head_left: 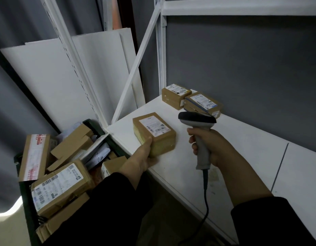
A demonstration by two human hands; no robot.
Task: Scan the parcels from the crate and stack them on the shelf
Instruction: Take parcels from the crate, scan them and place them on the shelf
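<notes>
Parcel scanning under way at a white shelf point(242, 157) that runs from centre frame to the right edge, worked by a person in dark sleeves. The left hand point(144, 158), reaching in from the lower middle, grips a small brown parcel point(154, 132) at its near end. The thumb is pressed up the side face and the other fingers are hidden beneath. The parcel lies label-up at the shelf's front left corner; whether it rests on the board or is held just above it cannot be told.

The right hand point(213, 148), just right of centre, is wrapped round the grey handle of a barcode scanner point(198, 119), forefinger curled at the front of the grip. The scanner stands upright over the shelf, its dark-topped head turned left, beside the parcel and apart from it. A black cable point(206, 196) drops from the handle toward the bottom edge.

At the back of the shelf, near the grey wall point(251, 68), 2 labelled boxes sit side by side: a squarer box point(175, 95) and a flatter box point(204, 103), whose front corner the scanner head covers in view. In the lower left a dark green crate point(26, 197) is heaped with jumbled cardboard parcels point(59, 185) and pale bags. White boards point(47, 77) lean in the upper left behind the rack's posts and a slanting brace point(135, 68)
</notes>
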